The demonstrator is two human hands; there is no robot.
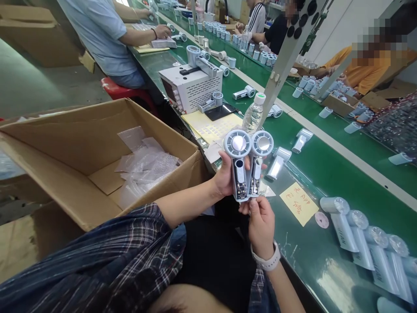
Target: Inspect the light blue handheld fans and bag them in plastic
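Light-blue plastic, upright and side by side at the edge of the green workbench point(312, 261): two handheld fans point(239, 145). Gripping both with left hand point(224, 176), thumb along one side, fingers behind. Pinching with right hand point(262, 217) at the foot of the right-hand fan; cannot tell exactly what. Just beyond, a bottle point(253, 115); to the right, a yellow handwritten note point(299, 211) and more fans in a row point(344, 230); to the left, an open cardboard carton point(81, 130) of bubble-wrap pouches point(146, 169).

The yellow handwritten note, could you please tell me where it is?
In the head view, the yellow note lies on the green table, to the right of the right hand, just left of the round pink sticker.
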